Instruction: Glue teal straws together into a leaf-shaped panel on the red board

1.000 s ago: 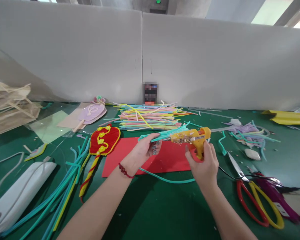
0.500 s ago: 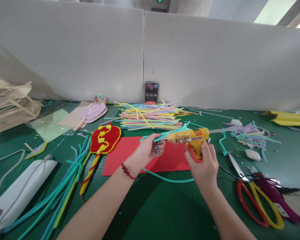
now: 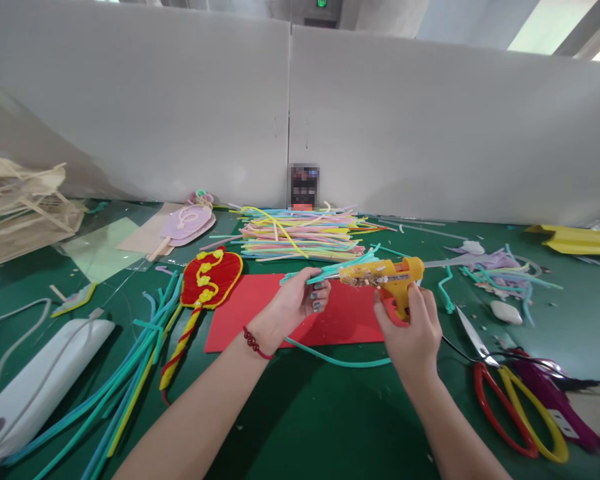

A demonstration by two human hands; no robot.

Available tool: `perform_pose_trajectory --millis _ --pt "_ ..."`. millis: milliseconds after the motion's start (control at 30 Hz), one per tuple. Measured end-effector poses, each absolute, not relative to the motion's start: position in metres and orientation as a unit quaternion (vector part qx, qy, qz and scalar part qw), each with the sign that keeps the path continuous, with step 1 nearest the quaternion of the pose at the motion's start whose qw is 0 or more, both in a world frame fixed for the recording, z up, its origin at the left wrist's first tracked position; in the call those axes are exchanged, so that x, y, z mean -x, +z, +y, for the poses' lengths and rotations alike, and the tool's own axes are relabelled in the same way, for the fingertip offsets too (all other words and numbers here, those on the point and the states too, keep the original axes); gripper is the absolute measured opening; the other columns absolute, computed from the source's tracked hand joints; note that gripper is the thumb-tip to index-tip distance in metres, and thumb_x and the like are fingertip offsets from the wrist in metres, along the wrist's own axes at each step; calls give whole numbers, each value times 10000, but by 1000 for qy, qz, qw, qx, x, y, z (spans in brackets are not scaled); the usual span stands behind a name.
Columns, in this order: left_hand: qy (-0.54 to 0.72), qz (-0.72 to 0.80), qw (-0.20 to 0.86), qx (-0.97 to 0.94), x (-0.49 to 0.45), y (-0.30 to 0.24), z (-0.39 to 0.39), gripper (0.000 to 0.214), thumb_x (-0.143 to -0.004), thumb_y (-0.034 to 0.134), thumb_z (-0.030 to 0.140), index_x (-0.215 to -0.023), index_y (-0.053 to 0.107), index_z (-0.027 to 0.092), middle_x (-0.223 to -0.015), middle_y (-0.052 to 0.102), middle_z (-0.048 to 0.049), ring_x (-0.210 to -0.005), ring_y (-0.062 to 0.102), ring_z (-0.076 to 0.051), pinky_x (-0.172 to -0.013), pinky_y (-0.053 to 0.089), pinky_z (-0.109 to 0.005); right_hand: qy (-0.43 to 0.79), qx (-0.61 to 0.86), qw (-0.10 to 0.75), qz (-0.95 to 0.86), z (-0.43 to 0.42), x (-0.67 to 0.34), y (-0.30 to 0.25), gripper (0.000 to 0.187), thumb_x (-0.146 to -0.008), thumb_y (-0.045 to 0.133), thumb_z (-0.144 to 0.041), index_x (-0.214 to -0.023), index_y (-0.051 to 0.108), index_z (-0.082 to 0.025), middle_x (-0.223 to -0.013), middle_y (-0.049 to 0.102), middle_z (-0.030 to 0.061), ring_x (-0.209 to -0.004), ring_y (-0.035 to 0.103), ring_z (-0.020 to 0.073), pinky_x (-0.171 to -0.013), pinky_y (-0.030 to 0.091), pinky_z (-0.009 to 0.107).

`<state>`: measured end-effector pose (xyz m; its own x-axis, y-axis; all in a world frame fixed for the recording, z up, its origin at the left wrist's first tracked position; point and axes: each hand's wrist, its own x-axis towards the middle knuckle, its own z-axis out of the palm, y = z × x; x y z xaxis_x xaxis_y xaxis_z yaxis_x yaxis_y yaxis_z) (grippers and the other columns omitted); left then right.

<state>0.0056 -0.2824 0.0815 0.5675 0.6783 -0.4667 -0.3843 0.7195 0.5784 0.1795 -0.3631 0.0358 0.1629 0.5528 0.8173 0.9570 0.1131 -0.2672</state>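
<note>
My right hand [image 3: 414, 330] is closed round the handle of a yellow hot glue gun [image 3: 370, 272], its barrel crusted with bits of debris. The nozzle points left and ends at my left hand [image 3: 303, 293]. Between the fingers of that hand are turquoise pipe cleaners [image 3: 347, 264], whose far ends stick out behind the gun. Another turquoise pipe cleaner [image 3: 340, 362] curves from under the left hand towards the right. Beneath both hands lies a red sheet [image 3: 253, 320]. Whether the nozzle touches the pipe cleaners is hard to make out.
Left of the sheet lie a red and yellow fan [image 3: 211, 280], loose pipe cleaners [image 3: 140, 360] and a white power strip [image 3: 45, 380]. A pile of pipe cleaners [image 3: 300, 233] sits behind. Scissors [image 3: 510, 393], a purple device [image 3: 555, 400] and scraps [image 3: 500, 267] are at right.
My right hand has drawn the glue gun slightly to the right, so the nozzle shows a little farther from the left fingers. The left hand has hardly moved.
</note>
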Motion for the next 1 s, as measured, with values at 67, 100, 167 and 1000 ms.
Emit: perform_pose_trajectory --millis 67,100,167,1000 --pt "311 345 860 -210 -5 82 -282 334 -915 384 203 -599 468 133 -557 395 26 -428 324 -52 -390 286 -178 -233 625 436 -604 -363 -180 35 344 -817 599 -220 -1146 532 -147 -837 526 40 -733 565 156 -581 518 283" --pt "312 343 861 -209 -5 82 -282 334 -914 382 200 -599 469 133 -555 393 26 -429 326 -53 -391 286 -179 -235 626 435 -603 -363 -180 35 341 -816 600 -220 -1143 532 -148 -836 525 38 -730 564 154 -579 517 280" --pt "313 338 862 -210 -4 82 -282 342 -913 380 195 -587 463 135 -548 388 26 -431 327 -54 -393 287 -180 -238 628 435 -600 -363 -181 35 331 -816 602 -222 -1131 535 -149 -833 522 36 -720 559 151 -572 513 276" --pt "307 333 860 -237 -3 84 -283 408 -923 365 221 -529 441 147 -503 343 34 -418 303 -60 -380 269 -187 -235 638 438 -588 -364 -180 36 329 -832 599 -228 -1142 531 -141 -829 517 37 -703 550 147 -580 514 282"
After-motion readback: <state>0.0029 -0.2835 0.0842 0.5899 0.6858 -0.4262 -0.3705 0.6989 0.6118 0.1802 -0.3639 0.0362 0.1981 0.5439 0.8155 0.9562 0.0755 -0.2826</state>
